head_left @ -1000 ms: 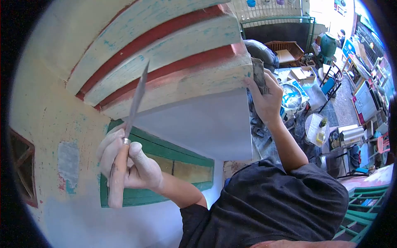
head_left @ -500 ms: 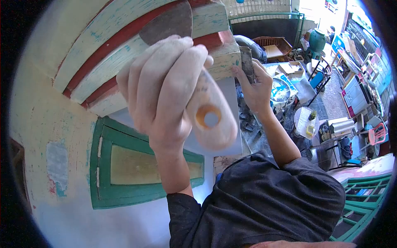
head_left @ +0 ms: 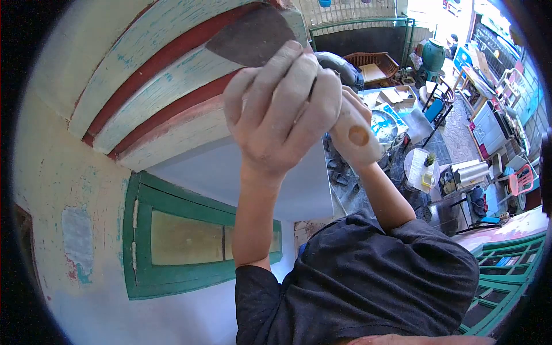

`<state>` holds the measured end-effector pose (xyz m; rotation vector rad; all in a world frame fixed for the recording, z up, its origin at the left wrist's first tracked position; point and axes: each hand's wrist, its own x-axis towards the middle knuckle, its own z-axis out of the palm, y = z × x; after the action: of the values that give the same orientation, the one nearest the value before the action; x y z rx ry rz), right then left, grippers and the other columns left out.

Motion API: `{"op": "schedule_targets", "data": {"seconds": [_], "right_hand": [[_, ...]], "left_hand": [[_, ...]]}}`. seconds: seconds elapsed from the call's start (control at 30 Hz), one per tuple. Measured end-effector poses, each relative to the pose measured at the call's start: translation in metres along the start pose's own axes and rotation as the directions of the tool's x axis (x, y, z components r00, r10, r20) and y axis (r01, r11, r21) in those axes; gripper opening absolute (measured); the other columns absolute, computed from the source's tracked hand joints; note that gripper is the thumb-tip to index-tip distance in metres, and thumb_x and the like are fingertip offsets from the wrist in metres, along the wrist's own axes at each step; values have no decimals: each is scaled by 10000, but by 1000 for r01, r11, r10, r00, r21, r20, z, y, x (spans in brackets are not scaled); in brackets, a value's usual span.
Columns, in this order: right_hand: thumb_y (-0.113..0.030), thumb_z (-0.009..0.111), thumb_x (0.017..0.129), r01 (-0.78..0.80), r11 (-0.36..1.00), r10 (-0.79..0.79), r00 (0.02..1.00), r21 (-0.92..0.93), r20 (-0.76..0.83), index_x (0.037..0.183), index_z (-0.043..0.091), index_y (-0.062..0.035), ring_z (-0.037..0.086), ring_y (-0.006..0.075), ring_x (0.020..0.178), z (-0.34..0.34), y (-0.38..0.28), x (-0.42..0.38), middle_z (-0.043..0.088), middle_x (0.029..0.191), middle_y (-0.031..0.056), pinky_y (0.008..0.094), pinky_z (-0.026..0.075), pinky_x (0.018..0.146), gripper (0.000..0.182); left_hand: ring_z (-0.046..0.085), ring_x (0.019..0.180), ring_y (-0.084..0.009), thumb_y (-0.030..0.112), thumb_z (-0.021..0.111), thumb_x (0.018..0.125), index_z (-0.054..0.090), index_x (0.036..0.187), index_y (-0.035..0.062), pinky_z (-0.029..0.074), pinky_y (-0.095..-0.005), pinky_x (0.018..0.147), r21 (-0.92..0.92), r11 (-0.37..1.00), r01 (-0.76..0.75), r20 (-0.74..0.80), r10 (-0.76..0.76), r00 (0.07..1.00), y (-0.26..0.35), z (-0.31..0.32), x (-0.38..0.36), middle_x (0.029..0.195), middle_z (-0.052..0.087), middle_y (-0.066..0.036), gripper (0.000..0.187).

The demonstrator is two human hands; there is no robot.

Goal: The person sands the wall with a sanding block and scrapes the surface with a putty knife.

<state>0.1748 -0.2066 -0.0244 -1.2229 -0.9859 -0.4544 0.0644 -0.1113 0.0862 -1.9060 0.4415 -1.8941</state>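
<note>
My left hand (head_left: 282, 109) is wrapped around the pale handle (head_left: 352, 135) of a putty knife, which has a round hole near its end. Its wide, dark blade (head_left: 253, 37) points up and left, overlapping the red and white bands of the moulding (head_left: 167, 100). Behind the handle, my right hand (head_left: 359, 103) is mostly covered, with only some bent fingers and the wrist showing. Whatever it grips is hidden by my left hand and the handle. Both hands are close together at the moulding's right end, and my left one is dusted with pale powder.
Below the moulding is a green-framed window (head_left: 190, 236) in a patchy wall. On the lower right, a cluttered floor holds a round table (head_left: 414, 167), a pink chair (head_left: 520, 179) and a wicker bench (head_left: 376, 60). A green barrel (head_left: 432, 56) stands farther back, near a person (head_left: 454, 43).
My left hand has moved right with the putty knife, whose blade has swung right and come into fuller view. The handle now covers my right hand, hiding the dark flat piece that it gripped.
</note>
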Motion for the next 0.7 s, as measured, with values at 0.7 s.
{"op": "schedule_targets", "data": {"seconds": [0.7], "right_hand": [[-161,835,782,-14,997,14,1000,-81,1,1044,742,20,734,253,964,-3,3,3,738,1083,157,332,567,864,332]], "left_hand": [[697,1122,-250,231,707,891,657,1111,169,538,-437,1033,-199,979,42,44,-33,998,17,8,4,1095,711,-29,235]]}}
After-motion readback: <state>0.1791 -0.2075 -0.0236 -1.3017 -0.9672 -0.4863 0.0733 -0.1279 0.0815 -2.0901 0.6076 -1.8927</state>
